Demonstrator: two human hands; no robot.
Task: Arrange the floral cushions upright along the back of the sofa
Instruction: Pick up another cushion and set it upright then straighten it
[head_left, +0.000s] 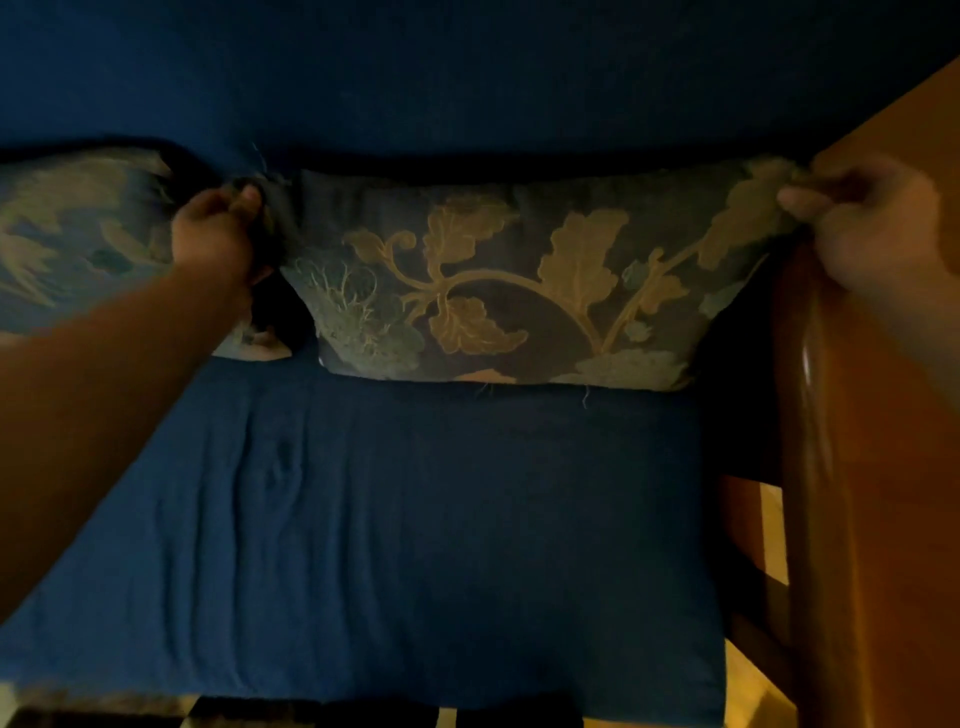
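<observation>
The blue seat pad (415, 545) of the sofa fills the near part of the view, its cloth creased in long folds toward its left side. Beyond the seat pad, a floral cushion (493, 291) with tan leaves and stems on dark cloth stands upright on the pad's far edge, leaning against the blue sofa back (467, 78) behind it. The left hand (215, 234) pinches this cushion's upper left corner, its grip closed on the bunched fabric there. The right hand (867, 218) holds the upper right corner, thumb and fingers closed on the cloth, though motion blur softens the detail. A second floral cushion (78, 239) sits just left of the first one, partly behind the left forearm, also against the sofa back; their near corners look close together, but whether they touch I cannot tell. A polished wooden armrest (826, 441) runs along the right of the held cushion, below the right hand.
</observation>
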